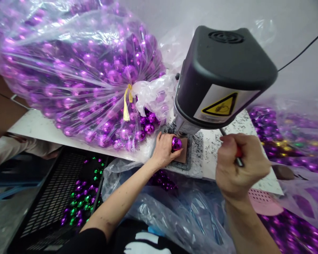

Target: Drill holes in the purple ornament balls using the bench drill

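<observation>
My left hand (164, 150) grips a shiny purple ball (176, 143) between thumb and fingers, over a brown pad (182, 151) on the base of a black drill press (225, 63). The lower end of the machine's spindle (182, 132) is just above the ball; whether they touch I cannot tell. At the right side of the machine, my right hand (241, 164) is wrapped round a lever handle (239, 155) with a red part and a dark tip. Its fingers hide most of the handle.
A large clear bag of purple balls (90, 81), tied with yellow string, lies on the white table (228, 146). Below left stands a black crate (42, 197) with purple and green balls. A plastic bag (175, 211) hangs at the front. A pink perforated basket (265, 203) is at right.
</observation>
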`<state>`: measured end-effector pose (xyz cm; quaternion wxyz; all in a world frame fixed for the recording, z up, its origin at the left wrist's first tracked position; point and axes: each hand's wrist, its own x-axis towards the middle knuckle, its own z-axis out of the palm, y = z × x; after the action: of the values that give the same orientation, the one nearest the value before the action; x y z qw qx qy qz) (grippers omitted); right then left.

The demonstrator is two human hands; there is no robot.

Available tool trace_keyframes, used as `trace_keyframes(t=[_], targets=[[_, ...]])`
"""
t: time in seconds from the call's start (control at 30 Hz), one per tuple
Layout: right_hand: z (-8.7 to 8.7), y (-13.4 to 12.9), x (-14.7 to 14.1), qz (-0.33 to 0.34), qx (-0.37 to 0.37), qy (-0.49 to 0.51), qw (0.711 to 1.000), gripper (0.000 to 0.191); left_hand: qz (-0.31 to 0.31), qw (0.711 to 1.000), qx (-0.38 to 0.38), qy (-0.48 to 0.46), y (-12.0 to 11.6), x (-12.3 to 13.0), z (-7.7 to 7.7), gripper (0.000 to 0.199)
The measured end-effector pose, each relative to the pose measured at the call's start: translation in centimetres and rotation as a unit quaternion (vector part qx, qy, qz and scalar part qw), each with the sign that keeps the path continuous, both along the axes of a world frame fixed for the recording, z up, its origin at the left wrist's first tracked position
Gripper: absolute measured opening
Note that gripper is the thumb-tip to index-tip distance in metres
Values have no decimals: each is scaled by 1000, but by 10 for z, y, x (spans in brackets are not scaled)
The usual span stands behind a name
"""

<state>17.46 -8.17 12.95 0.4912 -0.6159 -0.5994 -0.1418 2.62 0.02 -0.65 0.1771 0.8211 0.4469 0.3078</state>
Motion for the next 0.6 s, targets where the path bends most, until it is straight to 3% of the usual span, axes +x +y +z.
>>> trace_keyframes(t=[0.3,0.5,0.6], targets=[[-19,4,1,1,31,-16,999,8,-3,1000,8,-7,-1,-1,1,40],[-33,15,3,37,127,-5,991,7,-3,1000,23,-4,0,-1,-3,42],[-38,18,4,45,137,4,990,5,-5,1000,28,-4,1,-1,-3,42]])
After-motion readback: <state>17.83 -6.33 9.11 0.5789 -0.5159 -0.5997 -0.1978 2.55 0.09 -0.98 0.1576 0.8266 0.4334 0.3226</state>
